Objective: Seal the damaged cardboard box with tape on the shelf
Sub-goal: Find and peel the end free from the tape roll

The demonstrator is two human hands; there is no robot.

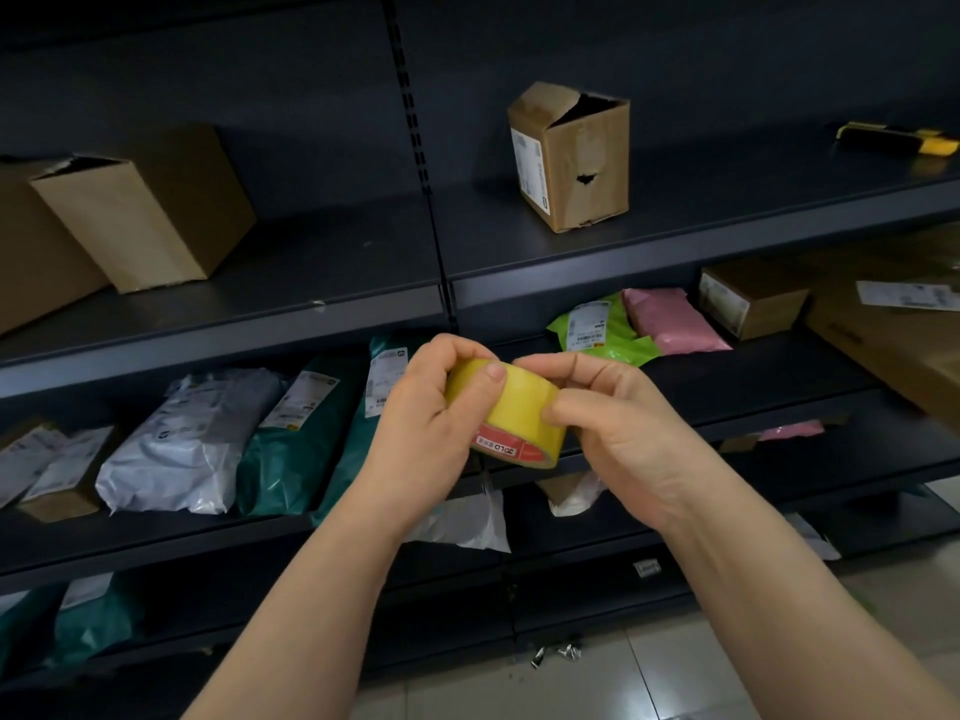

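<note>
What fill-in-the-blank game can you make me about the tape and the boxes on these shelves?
1. The left hand and right hand hold a roll of ____ tape.
2. The box with a hole stands on the shelf ____ the pink parcel.
3. The bag touching the pink parcel is light ____.
Missing words: yellow; above; green.

The damaged cardboard box (pixel 576 148) stands upright on the upper shelf (pixel 498 246), top torn open, a ragged hole in its front (label on one side). The yellow tape roll (pixel 511 407) is held below that shelf's edge.
</note>
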